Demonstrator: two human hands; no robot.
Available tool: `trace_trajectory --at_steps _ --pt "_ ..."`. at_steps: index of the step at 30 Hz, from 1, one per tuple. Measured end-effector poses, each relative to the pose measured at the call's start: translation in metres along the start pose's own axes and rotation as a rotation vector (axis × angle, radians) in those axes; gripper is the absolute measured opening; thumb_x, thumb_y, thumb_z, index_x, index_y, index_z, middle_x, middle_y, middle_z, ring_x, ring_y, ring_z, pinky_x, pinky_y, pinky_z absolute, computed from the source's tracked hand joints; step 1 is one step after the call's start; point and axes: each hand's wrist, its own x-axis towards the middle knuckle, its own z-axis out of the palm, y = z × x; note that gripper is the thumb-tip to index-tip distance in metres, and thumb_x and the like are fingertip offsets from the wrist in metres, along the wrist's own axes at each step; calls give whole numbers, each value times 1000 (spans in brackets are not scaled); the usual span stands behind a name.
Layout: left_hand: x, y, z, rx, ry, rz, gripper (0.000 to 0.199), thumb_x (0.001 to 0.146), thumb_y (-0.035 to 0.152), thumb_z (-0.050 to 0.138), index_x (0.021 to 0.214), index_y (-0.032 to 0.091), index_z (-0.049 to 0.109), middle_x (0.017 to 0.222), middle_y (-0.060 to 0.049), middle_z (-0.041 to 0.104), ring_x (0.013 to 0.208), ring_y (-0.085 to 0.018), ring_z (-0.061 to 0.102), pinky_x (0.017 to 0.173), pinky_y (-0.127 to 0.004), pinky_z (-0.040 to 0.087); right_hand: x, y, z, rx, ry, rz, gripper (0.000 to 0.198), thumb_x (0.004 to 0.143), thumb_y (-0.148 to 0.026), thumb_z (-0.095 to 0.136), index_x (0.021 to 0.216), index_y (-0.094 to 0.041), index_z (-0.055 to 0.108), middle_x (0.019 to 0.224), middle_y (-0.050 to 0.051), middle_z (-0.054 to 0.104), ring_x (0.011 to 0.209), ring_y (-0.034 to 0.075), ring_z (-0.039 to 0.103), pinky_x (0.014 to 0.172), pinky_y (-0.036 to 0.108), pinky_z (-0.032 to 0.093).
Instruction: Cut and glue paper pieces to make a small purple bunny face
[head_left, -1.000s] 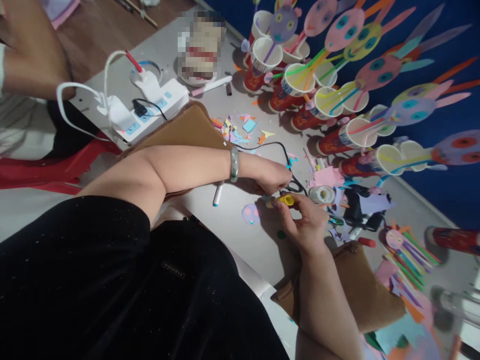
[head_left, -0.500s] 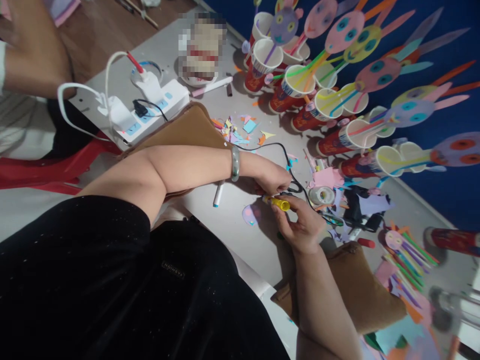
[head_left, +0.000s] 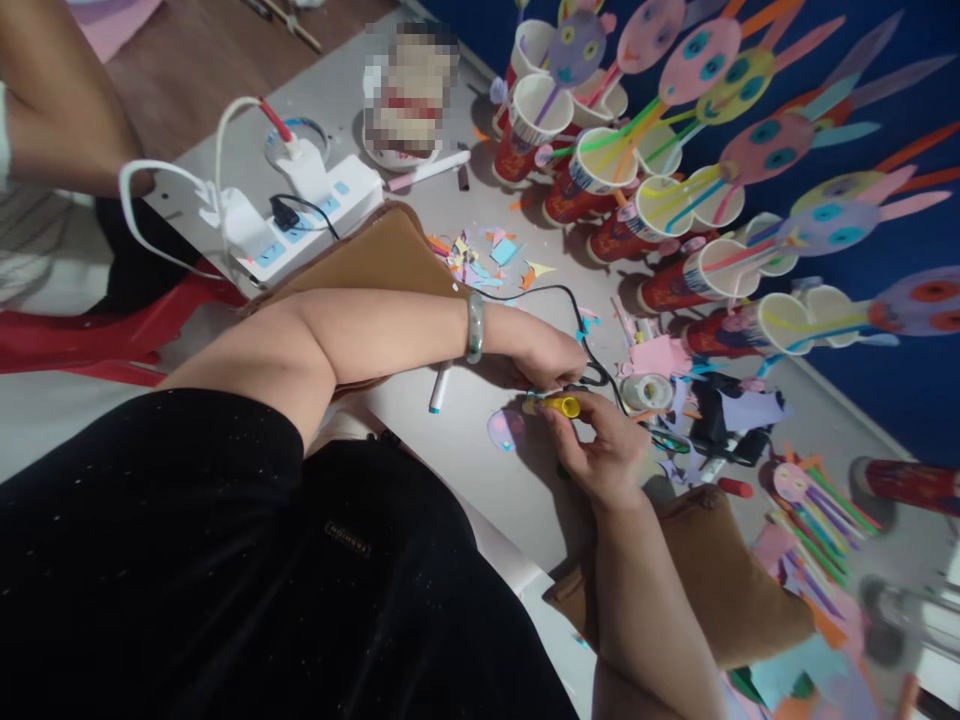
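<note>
A grey table (head_left: 469, 450) meets a blue wall (head_left: 904, 395); cups (head_left: 517, 150) line that side, scraps (head_left: 504, 250) lying nearer. The tube (head_left: 571, 407) (bright yellow, its round end seemingly hollow) is pinched in the right hand (head_left: 607, 440), above the table near a purple disc (head_left: 506, 428). The left hand (head_left: 551, 357) curls beside it, its grip indeterminable.

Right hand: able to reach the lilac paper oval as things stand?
Likely yes: the lilac paper oval lies near the right hand with mostly bare table between, though that hand holds a yellow tube.
</note>
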Motion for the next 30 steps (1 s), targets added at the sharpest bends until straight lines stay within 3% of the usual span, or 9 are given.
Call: trace_trajectory --at_steps 7,12,20,26,30 --pt "0 1 1 -80 -11 -51 20 73 2 57 69 17 69 55 2 52 61 -14 45 69 -30 33 -6 5 0 -23 157 27 7 88 -25 69 93 -21 69 79 5 77 60 18 70 55 29 56" --pt "0 0 0 -101 22 -40 19 70 2 60 64 16 71 57 0 54 66 -15 44 73 -31 33 -4 5 5 -64 54 22 12 90 -27 69 100 -21 70 87 7 79 66 19 74 60 29 58" --pt "-1 0 0 -42 1 -34 20 73 5 59 76 17 76 67 -2 62 68 -15 47 73 -31 34 -1 -1 4 15 -14 97 10 91 -30 67 96 -22 69 81 5 78 64 19 73 59 29 58" --pt "-1 3 0 -24 14 -72 20 72 2 58 70 17 71 56 1 54 62 -14 45 67 -29 34 -8 4 0 14 161 124 9 88 -30 69 87 -21 68 69 2 73 53 17 65 51 29 53" --pt "-1 3 0 -12 31 -35 18 74 3 59 71 16 71 59 1 55 61 -13 43 67 -29 34 -5 5 2 -36 113 57 7 89 -27 69 93 -21 69 78 5 77 59 18 70 54 29 55"
